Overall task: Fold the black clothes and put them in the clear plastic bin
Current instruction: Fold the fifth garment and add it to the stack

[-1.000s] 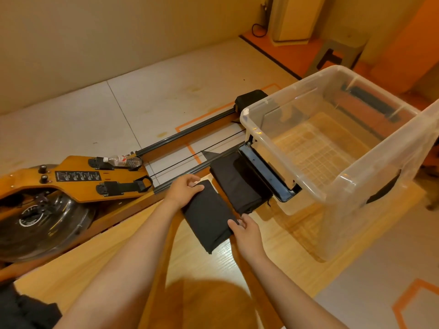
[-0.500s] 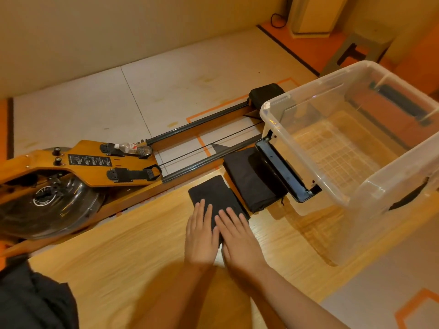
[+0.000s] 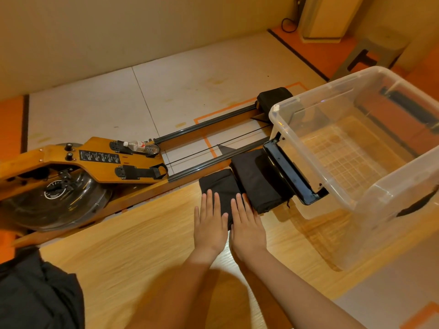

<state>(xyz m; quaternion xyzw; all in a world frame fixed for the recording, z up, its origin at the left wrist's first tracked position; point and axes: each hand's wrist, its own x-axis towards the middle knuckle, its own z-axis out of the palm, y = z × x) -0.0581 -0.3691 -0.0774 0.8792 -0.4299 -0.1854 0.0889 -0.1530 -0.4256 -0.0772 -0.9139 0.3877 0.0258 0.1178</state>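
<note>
A small folded black garment (image 3: 219, 186) lies on the wooden table (image 3: 147, 245). My left hand (image 3: 210, 222) and my right hand (image 3: 247, 224) lie flat side by side on its near half, fingers straight, pressing it down. A second, larger folded black garment (image 3: 257, 180) lies just to its right, touching it. The clear plastic bin (image 3: 356, 162) stands on the table's right end, with nothing inside that I can see; its black lid (image 3: 288, 174) leans against its left wall. A heap of black clothes (image 3: 35, 295) sits at the bottom left corner.
A wooden rowing machine (image 3: 83, 167) lies on the floor beyond the table's far edge, with a plastic bottle (image 3: 140, 146) on it. A grey stool (image 3: 370, 53) stands at the far right by the wall.
A second ago my hands gripped the small garment's edges. Both hands have since flattened on top of it, and it sits squarer beside the larger folded piece.
</note>
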